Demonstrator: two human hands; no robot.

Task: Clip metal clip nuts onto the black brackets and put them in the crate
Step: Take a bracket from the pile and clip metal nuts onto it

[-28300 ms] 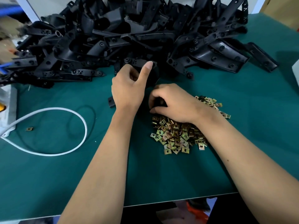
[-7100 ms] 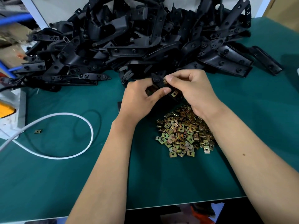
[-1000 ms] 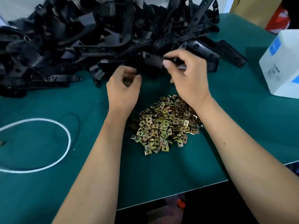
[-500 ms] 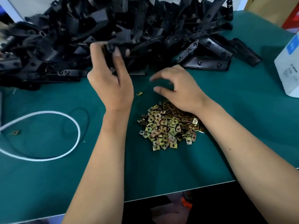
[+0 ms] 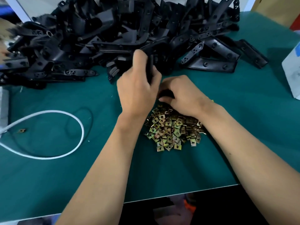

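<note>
My left hand (image 5: 138,90) grips a black bracket (image 5: 149,69), holding it upright just in front of the big heap of black brackets (image 5: 113,38). A pile of brass-coloured metal clip nuts (image 5: 173,129) lies on the green table mat (image 5: 227,127) near the front. My right hand (image 5: 185,96) is on the far edge of that pile, close beside the left hand, with its fingers curled down. Its fingertips are hidden, so whether they pinch a clip nut does not show. No crate is in view.
A white cable (image 5: 78,127) loops across the mat on the left, with a stray clip nut (image 5: 21,131) beside it. A white box (image 5: 292,73) stands at the right edge. The table's front edge (image 5: 178,194) runs below my forearms.
My left hand has pulled a bracket out of the heap and brought it right, toward the right hand. The right hand has dropped from hovering with spread fingers to curling onto the clip nut pile.
</note>
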